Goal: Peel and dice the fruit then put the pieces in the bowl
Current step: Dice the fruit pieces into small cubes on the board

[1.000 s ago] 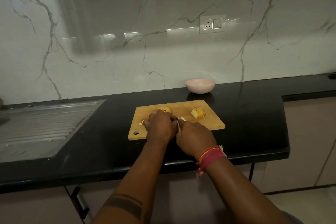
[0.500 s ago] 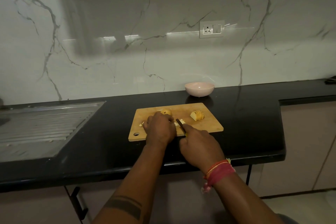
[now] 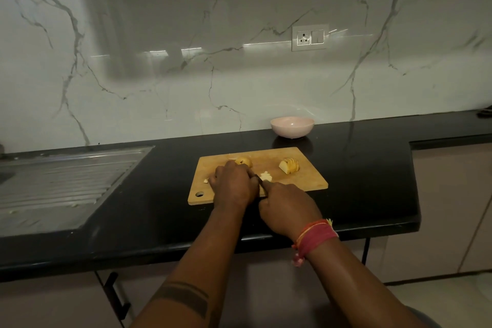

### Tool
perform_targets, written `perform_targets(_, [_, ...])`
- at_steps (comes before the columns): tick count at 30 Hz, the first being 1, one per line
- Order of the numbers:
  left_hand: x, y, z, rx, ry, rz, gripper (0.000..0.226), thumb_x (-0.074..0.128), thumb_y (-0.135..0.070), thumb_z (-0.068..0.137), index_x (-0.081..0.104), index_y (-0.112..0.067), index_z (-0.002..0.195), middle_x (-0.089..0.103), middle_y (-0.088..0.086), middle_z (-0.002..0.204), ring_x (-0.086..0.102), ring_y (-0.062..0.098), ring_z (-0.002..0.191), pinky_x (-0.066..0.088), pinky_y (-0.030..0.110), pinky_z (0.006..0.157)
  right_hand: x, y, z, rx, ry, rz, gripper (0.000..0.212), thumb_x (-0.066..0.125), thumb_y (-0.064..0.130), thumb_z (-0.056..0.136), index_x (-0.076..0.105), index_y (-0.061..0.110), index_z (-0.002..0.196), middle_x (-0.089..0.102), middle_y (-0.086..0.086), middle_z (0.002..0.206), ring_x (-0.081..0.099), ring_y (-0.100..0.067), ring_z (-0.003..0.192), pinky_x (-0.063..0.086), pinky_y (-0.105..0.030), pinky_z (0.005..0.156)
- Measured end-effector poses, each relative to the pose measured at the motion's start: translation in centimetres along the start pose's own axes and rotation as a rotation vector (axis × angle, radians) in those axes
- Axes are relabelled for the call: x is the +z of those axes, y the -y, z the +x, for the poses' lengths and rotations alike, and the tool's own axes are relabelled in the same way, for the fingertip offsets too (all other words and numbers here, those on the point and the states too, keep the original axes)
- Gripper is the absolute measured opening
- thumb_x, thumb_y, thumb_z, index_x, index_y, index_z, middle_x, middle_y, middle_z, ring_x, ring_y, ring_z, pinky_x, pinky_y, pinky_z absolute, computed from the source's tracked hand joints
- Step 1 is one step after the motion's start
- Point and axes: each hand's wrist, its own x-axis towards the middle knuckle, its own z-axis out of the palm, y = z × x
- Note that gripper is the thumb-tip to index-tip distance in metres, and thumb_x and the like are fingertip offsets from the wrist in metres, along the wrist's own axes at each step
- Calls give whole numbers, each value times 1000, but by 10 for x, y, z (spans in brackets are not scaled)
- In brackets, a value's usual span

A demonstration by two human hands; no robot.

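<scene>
- The fruit sits on the wooden cutting board (image 3: 306,181) at the frame's centre, in several lots: a rounded yellow chunk (image 3: 243,161) at the board's upper middle, a sliced wedge (image 3: 289,166) to its right with cuts fanned across it, and a small heap of pale diced bits (image 3: 266,176) just right of the left hand.
- A stray pale scrap (image 3: 205,181) lies at the left hand's outer edge.
- The left hand (image 3: 233,185) lies knuckles-up over whatever piece is being cut; the piece itself is hidden, so I cannot tell whether the fingers curl round it or only press it flat.
- The right hand (image 3: 288,208) is clenched round the knife (image 3: 260,183), whose dark blade slants up between the two hands.
- Against the picture a second ago, the pale heap now shows plainly beside the blade and the right hand sits lower in the frame, drawn back towards the counter's (image 3: 159,208) front edge; the chunk and the wedge have not moved.
- I judge that as dicing under way, one stroke finished, with much fruit uncut.
- The pink bowl (image 3: 292,132) stands behind the board by the wall, and no pieces show inside it.
</scene>
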Motion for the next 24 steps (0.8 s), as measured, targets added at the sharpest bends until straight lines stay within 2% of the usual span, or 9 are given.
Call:
perform_targets(2, [2,1,0,19,-24,12,22,59,-40,97,75,-34,112,57,0,129,48,26,120,31,50,108,-1,-6,-9,16,-6,23,41,48,32,95,55,30,135,64,1,96,60,-15,81,47,-31,66])
perform_targets(4, [2,1,1,49,-40,26,22,59,-38,98,73,-34,114,56,0,127,47,25,120,31,48,107,-3,-8,-16,14,-31,67,44,48,31,94,54,34,137,63,3,90,60,-13,78,49,-31,65])
perform_targets(7, [2,3,1,64,-81,15,25,58,-38,99,71,-33,119,55,0,130,46,24,121,31,46,107,-5,-14,-18,48,-117,168,55,48,30,95,42,45,148,60,7,81,58,-10,70,45,-28,57])
perform_targets(10, [2,8,0,24,-160,-58,25,58,-37,101,71,-30,121,57,0,129,47,23,119,34,45,105,-4,-19,-10,122,-138,156,60,47,32,96,32,47,153,65,2,96,57,-12,75,44,-29,62])
perform_targets(13, [8,18,6,-75,-233,-197,22,61,-30,100,74,-29,117,64,-2,121,53,21,112,43,43,100,-2,-11,-1,194,-67,76,60,47,31,96,33,36,155,65,-4,108,61,-20,89,48,-32,74])
perform_targets(15, [12,24,11,-159,-307,-379,19,63,-24,99,76,-28,111,70,-2,114,60,19,104,52,43,95,2,-1,3,196,-52,24,56,49,30,95,41,26,150,65,-7,109,63,-24,97,49,-35,77])
perform_targets(17, [13,28,13,-210,-353,-526,20,61,-17,98,77,-25,109,71,-1,111,64,18,97,57,40,89,7,11,5,164,-58,-8,47,51,29,94,47,20,140,65,-8,107,62,-25,95,46,-34,74])
perform_targets(21, [13,30,16,-226,-339,-576,27,55,-9,100,77,-20,111,68,3,115,64,17,99,50,26,83,22,32,15,99,-66,7,29,51,31,93,56,18,118,66,-5,96,57,-21,76,49,-34,68])
perform_targets(24, [14,31,18,-209,-338,-576,30,53,-7,99,76,-20,112,68,3,117,64,18,100,52,28,87,27,39,22,62,-62,33,30,48,33,95,56,19,120,66,-5,94,59,-22,76,47,-33,65])
